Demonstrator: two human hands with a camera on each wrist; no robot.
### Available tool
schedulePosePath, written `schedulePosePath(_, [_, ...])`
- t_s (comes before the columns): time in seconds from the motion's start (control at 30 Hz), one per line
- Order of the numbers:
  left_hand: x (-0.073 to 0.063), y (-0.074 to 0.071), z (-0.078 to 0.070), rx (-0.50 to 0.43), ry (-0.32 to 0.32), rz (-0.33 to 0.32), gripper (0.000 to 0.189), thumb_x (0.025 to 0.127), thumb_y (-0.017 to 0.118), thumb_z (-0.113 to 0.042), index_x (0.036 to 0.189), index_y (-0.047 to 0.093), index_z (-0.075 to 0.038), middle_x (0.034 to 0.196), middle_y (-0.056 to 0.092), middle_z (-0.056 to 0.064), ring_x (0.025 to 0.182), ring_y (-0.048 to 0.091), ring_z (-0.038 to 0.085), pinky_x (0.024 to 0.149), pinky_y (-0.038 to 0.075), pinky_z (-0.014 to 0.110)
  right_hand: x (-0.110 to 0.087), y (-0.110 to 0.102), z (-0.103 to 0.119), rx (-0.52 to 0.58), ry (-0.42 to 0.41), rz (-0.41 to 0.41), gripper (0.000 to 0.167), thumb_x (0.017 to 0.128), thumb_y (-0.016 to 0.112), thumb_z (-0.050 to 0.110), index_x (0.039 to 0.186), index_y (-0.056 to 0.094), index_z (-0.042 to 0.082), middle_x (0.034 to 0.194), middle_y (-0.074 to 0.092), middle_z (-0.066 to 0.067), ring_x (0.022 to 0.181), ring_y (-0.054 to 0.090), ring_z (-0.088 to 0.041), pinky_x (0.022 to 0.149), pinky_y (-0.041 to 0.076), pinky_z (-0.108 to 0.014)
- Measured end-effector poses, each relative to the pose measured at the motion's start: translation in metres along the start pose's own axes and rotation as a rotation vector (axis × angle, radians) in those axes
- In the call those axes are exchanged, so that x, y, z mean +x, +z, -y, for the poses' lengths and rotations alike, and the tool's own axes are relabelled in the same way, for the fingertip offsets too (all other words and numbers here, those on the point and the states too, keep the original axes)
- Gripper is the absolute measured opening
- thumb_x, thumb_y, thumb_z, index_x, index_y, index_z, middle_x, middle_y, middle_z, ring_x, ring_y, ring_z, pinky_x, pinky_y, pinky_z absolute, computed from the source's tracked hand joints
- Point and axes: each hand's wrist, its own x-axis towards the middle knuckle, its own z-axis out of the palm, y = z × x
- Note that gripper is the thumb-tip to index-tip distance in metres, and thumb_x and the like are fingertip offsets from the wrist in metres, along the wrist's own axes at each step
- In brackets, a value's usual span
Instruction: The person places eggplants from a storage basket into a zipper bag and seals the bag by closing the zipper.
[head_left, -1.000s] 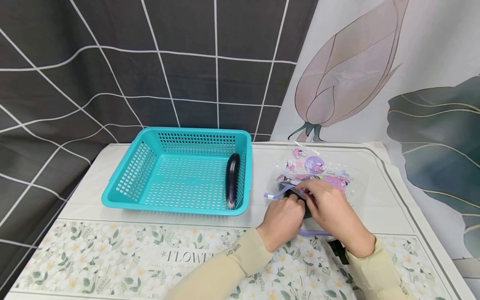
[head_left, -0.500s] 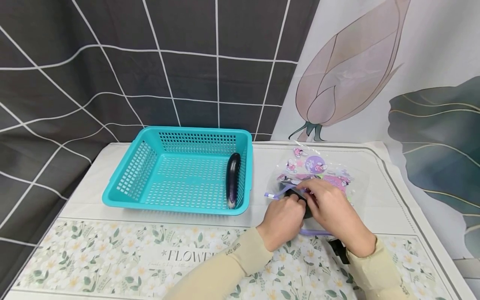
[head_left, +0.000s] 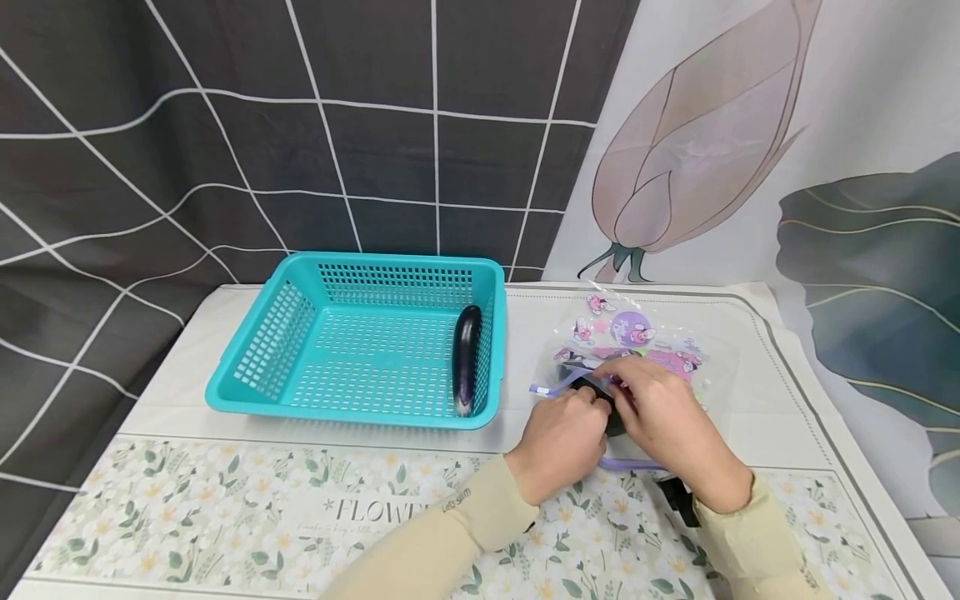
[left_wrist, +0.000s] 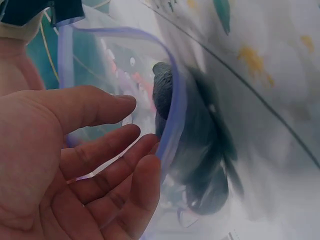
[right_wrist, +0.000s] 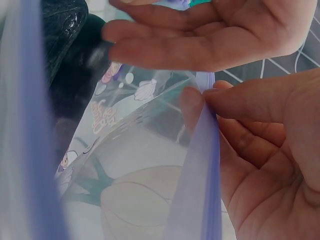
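Observation:
A clear zip bag [head_left: 630,329] with a purple zip edge and pink and purple cartoon prints lies at the table's right. My right hand [head_left: 667,417] pinches the bag's edge [right_wrist: 212,150] between thumb and forefinger in the right wrist view. My left hand [head_left: 566,437] is at the bag's mouth, fingers loosely bent and nothing gripped, as the left wrist view shows. Dark, glossy, rounded things [left_wrist: 200,150] lie inside the bag, one with a wrinkled surface [right_wrist: 60,30]; their kind is unclear. A dark purple eggplant [head_left: 466,358] lies in the turquoise basket [head_left: 360,419].
The basket stands left of the bag, at the back of a table with a floral cloth [head_left: 225,517]. A dark grid-patterned curtain [head_left: 375,150] and a flower-printed curtain [head_left: 697,142] hang behind. A black strap [head_left: 678,502] is by the right wrist.
The left hand has shifted very slightly left, back from the bag's mouth. The right hand keeps its pinch on the bag's edge; basket and eggplant stay in place.

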Motion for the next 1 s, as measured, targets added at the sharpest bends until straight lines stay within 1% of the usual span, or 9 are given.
schedulePosePath(0.1, [-0.001, -0.005, 0.002, -0.010, -0.002, -0.009, 0.010, 0.086, 0.073, -0.024, 0.091, 0.075, -0.015, 0.083, 0.065, -0.002, 0.071, 0.065, 0.010, 0.051, 0.052, 0.024, 0.000, 0.000, 0.000, -0.004, -0.005, -0.002, 0.024, 0.082, 0.069, -0.012, 0.101, 0.070, 0.004, 0.097, 0.071, -0.008, 0.080, 0.067, -0.022, 0.065, 0.054, -0.041])
schedulePosePath(0.33, [-0.008, -0.020, 0.007, -0.026, 0.011, -0.011, 0.008, 0.086, 0.072, -0.021, 0.089, 0.074, -0.014, 0.085, 0.065, -0.002, 0.076, 0.066, 0.010, 0.058, 0.055, 0.023, 0.000, 0.002, -0.001, -0.001, -0.007, -0.005, 0.021, 0.083, 0.066, -0.013, 0.099, 0.069, 0.001, 0.095, 0.070, -0.010, 0.079, 0.067, -0.023, 0.064, 0.054, -0.040])
schedulePosePath(0.5, [-0.013, -0.033, 0.013, -0.045, 0.018, -0.022, 0.013, 0.086, 0.075, -0.025, 0.093, 0.074, -0.014, 0.088, 0.065, -0.002, 0.081, 0.067, 0.011, 0.059, 0.055, 0.024, -0.001, 0.002, -0.002, -0.001, -0.004, -0.001, 0.020, 0.084, 0.065, -0.012, 0.100, 0.069, 0.000, 0.096, 0.070, -0.012, 0.082, 0.068, -0.026, 0.066, 0.056, -0.042])
schedulePosePath(0.63, [-0.014, -0.043, 0.019, -0.085, 0.004, -0.020, 0.015, 0.086, 0.076, -0.025, 0.096, 0.074, -0.014, 0.090, 0.065, -0.003, 0.080, 0.067, 0.011, 0.058, 0.055, 0.024, -0.002, 0.002, -0.002, -0.007, -0.002, 0.003, 0.020, 0.084, 0.065, -0.011, 0.100, 0.069, 0.000, 0.097, 0.070, -0.012, 0.081, 0.068, -0.025, 0.065, 0.056, -0.041])
schedulePosePath(0.83, [-0.015, -0.058, 0.029, -0.141, -0.018, -0.030, 0.014, 0.089, 0.071, -0.019, 0.100, 0.075, -0.012, 0.092, 0.067, -0.002, 0.084, 0.067, 0.011, 0.060, 0.056, 0.026, -0.003, 0.001, -0.001, -0.010, 0.005, 0.003, 0.020, 0.084, 0.065, -0.012, 0.099, 0.069, 0.001, 0.096, 0.070, -0.011, 0.075, 0.064, -0.019, 0.061, 0.053, -0.037])
schedulePosePath(1.0, [-0.018, -0.067, 0.040, -0.147, -0.040, -0.027, 0.020, 0.089, 0.073, -0.021, 0.106, 0.076, -0.011, 0.098, 0.069, -0.001, 0.086, 0.067, 0.012, 0.060, 0.056, 0.026, -0.002, 0.000, -0.002, -0.008, 0.008, 0.001, 0.021, 0.084, 0.066, -0.012, 0.099, 0.070, 0.002, 0.095, 0.071, -0.009, 0.071, 0.060, -0.015, 0.060, 0.051, -0.034])
